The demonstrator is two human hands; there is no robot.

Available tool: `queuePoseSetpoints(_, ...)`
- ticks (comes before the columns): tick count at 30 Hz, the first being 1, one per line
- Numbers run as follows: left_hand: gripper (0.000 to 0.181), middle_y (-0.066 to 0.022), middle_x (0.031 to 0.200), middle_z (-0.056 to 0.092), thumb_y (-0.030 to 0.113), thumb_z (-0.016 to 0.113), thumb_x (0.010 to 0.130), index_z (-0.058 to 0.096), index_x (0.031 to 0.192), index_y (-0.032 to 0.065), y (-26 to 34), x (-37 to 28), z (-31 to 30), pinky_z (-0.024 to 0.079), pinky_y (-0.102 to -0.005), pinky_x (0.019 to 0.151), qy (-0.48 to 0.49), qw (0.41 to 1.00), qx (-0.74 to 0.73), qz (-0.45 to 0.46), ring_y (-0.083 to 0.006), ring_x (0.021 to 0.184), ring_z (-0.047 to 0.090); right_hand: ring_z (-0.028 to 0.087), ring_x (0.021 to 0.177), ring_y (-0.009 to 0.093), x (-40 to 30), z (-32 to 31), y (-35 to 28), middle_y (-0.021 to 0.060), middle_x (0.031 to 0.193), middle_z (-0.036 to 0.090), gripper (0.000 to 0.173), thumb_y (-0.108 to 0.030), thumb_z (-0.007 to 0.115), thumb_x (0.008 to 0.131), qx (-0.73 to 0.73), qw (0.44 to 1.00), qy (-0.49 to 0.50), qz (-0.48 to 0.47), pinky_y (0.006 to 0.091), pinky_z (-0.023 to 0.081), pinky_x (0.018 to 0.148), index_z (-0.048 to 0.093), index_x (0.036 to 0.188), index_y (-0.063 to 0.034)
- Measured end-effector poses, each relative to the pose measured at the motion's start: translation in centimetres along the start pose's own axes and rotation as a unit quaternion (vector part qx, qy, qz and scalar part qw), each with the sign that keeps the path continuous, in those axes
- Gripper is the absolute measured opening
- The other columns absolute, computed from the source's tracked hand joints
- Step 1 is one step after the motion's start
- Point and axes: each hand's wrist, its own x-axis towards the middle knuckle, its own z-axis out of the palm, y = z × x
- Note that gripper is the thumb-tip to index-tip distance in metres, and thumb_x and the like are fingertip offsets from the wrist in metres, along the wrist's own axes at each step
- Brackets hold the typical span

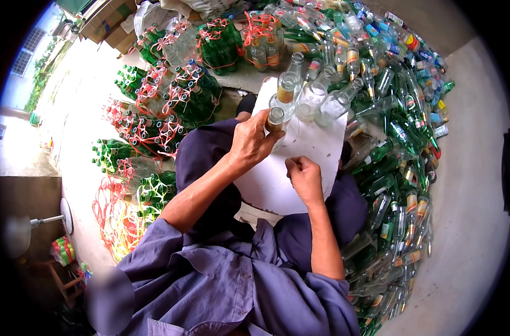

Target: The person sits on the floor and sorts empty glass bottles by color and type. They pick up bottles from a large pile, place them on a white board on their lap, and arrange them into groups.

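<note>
My left hand (255,138) is wrapped around the neck of a clear glass bottle (276,116), which stands at the left side of a white board (276,185). Just beyond it, another clear bottle with an orange neck label (285,95) is upright on the board. More clear glass bottles (313,94) are grouped at the board's far end, one of them a bottle at the right corner (336,105). Over the near right part of the board hovers my right hand (306,178), its fingers curled closed. Nothing shows between those fingers.
Loose glass bottles (400,134) are heaped along the right wall, with plastic bottles (389,46) at the far end. To the left stand bundles of green bottles (196,98) tied with red strips. Loose red and yellow strips (120,222) lie nearer, beside a fan (66,216).
</note>
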Motion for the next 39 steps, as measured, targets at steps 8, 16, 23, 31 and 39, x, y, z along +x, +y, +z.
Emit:
queuePoseSetpoints(8,0.045,-0.0092,0.073,0.063,0.012,0.076,0.073,0.06,0.114,0.0049,-0.1,-0.4,-0.4,0.048,-0.0328,0.058,-0.03,0.998,-0.018,-0.044,-0.0206,0.059,0.06,0.057,0.056,0.013,-0.2,0.6,1.3,0.0069,0.062,0.063,0.023,-0.018,0.066,0.087,-0.013,0.998,-0.035,0.052,0.0284,0.046,0.056,0.066,0.083,0.0046)
queuePoseSetpoints(16,0.046,-0.0085,0.13,0.059,0.03,0.055,0.095,0.055,0.128,-0.0011,-4.1,-0.8,-1.4,0.036,-0.0294,0.1,0.04,0.891,-0.401,-0.208,-0.0185,0.117,0.053,0.055,0.061,0.008,0.7,0.9,2.5,0.0038,0.077,0.064,0.034,-0.032,0.061,0.094,0.061,0.991,0.002,0.116,0.0232,0.043,0.051,0.066,0.098,0.0014)
queuePoseSetpoints(23,0.084,-0.0163,0.155,0.03,0.06,0.036,0.099,0.024,0.149,-0.0054,-12.9,0.3,6.8,0.016,-0.0341,0.119,0.025,0.797,-0.53,-0.289,-0.0237,0.146,0.023,0.036,0.136,0.026,4.6,2.4,2.9,0.0123,0.147,0.042,0.081,-0.063,0.041,0.095,0.27,0.953,0.007,0.139,0.0426,0.026,0.111,0.031,0.15,-0.004)
queuePoseSetpoints(31,0.082,-0.0102,0.153,0.035,0.063,0.036,0.097,0.032,0.149,-0.0004,-15.6,0.1,8.6,0.027,-0.0273,0.112,-0.086,0.753,-0.592,-0.274,-0.018,0.138,0.035,0.032,0.139,0.024,8.3,6.4,3.0,0.0065,0.152,0.034,0.074,-0.059,0.039,0.098,0.374,0.927,0.009,0.019,0.0399,0.023,0.115,0.026,0.151,-0.0084)
queuePoseSetpoints(39,0.074,-0.0088,0.151,0.036,0.058,0.031,0.101,0.03,0.15,0.002,-14.1,0.0,7.8,0.026,-0.0284,0.113,-0.091,0.752,-0.606,-0.243,-0.0173,0.137,0.035,0.038,0.134,0.024,9.0,6.5,4.2,0.0064,0.145,0.04,0.069,-0.056,0.04,0.099,0.381,0.925,0.018,0.002,0.0401,0.029,0.113,0.031,0.148,-0.0092)
